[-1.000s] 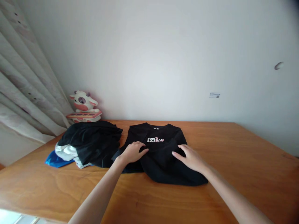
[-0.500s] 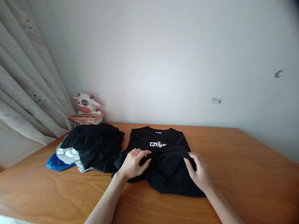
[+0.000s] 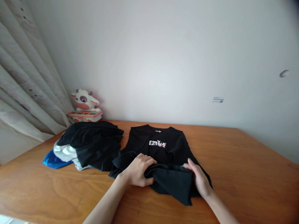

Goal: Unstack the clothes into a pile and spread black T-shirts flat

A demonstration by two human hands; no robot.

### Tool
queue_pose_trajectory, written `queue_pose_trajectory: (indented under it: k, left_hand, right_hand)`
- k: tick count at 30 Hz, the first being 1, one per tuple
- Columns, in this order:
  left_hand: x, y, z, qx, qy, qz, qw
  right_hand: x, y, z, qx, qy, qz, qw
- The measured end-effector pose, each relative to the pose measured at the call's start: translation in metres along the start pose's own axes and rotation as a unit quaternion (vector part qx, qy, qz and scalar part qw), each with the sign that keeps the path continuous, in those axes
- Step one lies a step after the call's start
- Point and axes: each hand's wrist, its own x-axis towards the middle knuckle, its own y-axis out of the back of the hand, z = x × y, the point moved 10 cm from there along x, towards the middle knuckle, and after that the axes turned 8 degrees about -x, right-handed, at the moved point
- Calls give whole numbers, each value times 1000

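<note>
2 hands (image 3: 140, 171) (image 3: 198, 180) grip the black shirt (image 3: 170, 149) hem, a clothes pile (image 3: 88, 144) just left.

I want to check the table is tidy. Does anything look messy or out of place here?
Yes. Left of the black T-shirt that both hands grip, a pile of clothes lies crumpled and unfolded, overlapping unevenly on the table.
</note>
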Motion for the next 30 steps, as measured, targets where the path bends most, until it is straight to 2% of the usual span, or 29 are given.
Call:
queue_pose_trajectory:
  k: [3, 6, 8, 9, 10, 12, 14, 17, 20, 22, 23, 24, 25, 28, 30]
  left_hand:
    - [1, -2, 3, -9, -15, -6, 1000]
    - [2, -2, 4, -25, -27, 3, 999]
    - [2, -2, 4, -35, -28, 3, 999]
    - [2, -3, 3, -39, -26, 2, 999]
    - [1, -3, 2, -41, -20, 0, 999]
    - [1, -4, -2, -40, -6, -2, 999]
    - [1, -4, -4, -39, 2, -3, 999]
    - [1, -4, -4, -42, 3, -3, 999]
    - [1, -4, -2, -45, -3, -6, 999]
    - [2, -3, -1, -46, -8, -8, 999]
    - [3, -3, 0, -45, -10, -10, 999]
    - [4, -3, 1, -43, -12, -13, 999]
    - [5, -3, 2, -41, -13, -16, 999]
    - [6, -4, 6, -36, -15, -32, 999]
    - [6, -4, 8, -35, -15, -38, 999]
  right_hand:
    - [11, 13, -4, -112, 36, 49, 992]
    - [23, 20, -7, -302, 81, 116, 943]
    - [34, 10, -3, -404, 82, 104, 905]
    - [40, 5, 2, -423, 75, 88, 899]
    - [46, 2, 7, -412, 62, 76, 906]
    - [59, 7, 18, -329, 32, 69, 941]
    - [73, 30, 30, -237, -4, 89, 967]
    - [85, 93, 52, -188, -57, 177, 964]
    - [70, 165, 71, -184, -107, 330, 920]
    - [51, 189, 69, -234, -95, 412, 875]
    - [44, 190, 62, -278, -72, 427, 857]
    - [43, 182, 53, -330, -43, 417, 846]
    - [45, 167, 45, -380, -13, 381, 843]
    - [61, 103, 36, -463, 39, 203, 862]
    - [64, 69, 37, -500, 42, 118, 857]
